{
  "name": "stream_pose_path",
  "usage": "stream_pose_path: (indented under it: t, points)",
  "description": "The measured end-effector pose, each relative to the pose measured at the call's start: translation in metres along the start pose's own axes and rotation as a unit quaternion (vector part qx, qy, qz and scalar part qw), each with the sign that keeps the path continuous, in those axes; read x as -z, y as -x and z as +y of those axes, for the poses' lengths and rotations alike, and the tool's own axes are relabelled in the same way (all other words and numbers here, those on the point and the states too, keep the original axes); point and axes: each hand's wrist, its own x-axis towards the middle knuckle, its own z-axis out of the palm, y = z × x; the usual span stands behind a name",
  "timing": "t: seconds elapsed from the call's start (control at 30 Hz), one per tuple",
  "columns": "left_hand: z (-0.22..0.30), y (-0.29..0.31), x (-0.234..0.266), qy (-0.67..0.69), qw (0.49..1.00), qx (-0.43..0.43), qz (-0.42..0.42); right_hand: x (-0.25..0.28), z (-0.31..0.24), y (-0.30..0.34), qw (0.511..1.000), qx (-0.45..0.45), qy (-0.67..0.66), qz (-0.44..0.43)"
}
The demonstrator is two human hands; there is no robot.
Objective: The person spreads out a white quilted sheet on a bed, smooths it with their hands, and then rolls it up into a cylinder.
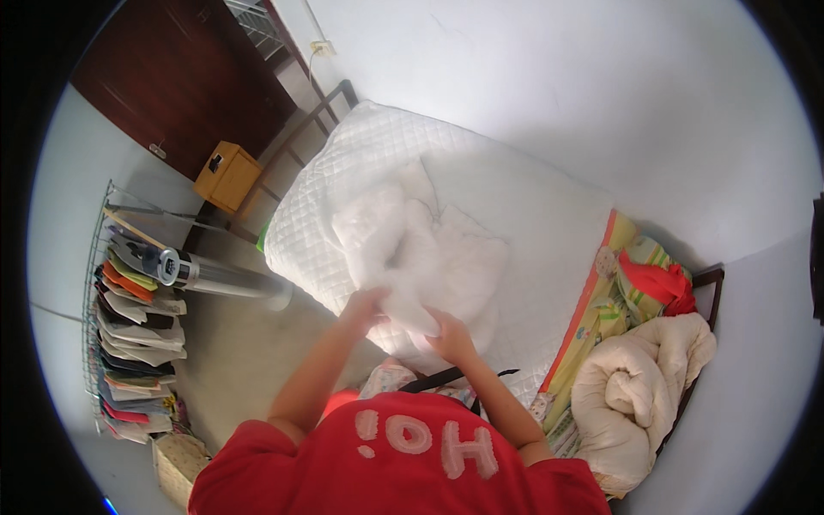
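A heap of soft white bedding cloth (463,262) lies crumpled on the bed, its near edge lifted at my body. My left hand (367,311) is closed on one part of that edge. A short way to the right, my right hand (452,337) grips another part, with the cloth stretched between the two. Some fingertips are hidden in the folds. Under the heap is a white quilted mattress cover (313,210). A black strap (438,379) shows just below my right hand, in front of my red shirt.
A bundled cream quilt (631,386), a red cloth (661,283) and patterned bedding crowd the bed's right end. White wall runs along the far side. At left stand a silver column-shaped appliance (223,279), a rack of hanging clothes (137,335) and a wooden cabinet (230,182).
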Motion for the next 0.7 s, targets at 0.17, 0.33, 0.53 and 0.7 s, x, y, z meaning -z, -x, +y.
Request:
stream_pose_path:
  t: [0.17,0.33,0.53,0.7]
  points:
    - [-0.030,-0.046,0.026,-0.085,0.990,-0.030,0.110,0.000,0.007,-0.003,0.990,-0.027,0.007,-0.141]
    - [-0.058,-0.078,0.068,-0.362,0.895,-0.190,0.181,0.002,0.056,-0.004,0.915,-0.192,-0.256,-0.247]
    - [-0.066,-0.086,0.122,-0.495,0.861,-0.116,-0.008,-0.019,0.194,0.000,0.839,-0.485,-0.130,0.209]
    - [-0.064,-0.099,0.166,-0.448,0.890,-0.076,0.044,-0.052,0.238,0.007,0.769,-0.516,-0.193,0.325]
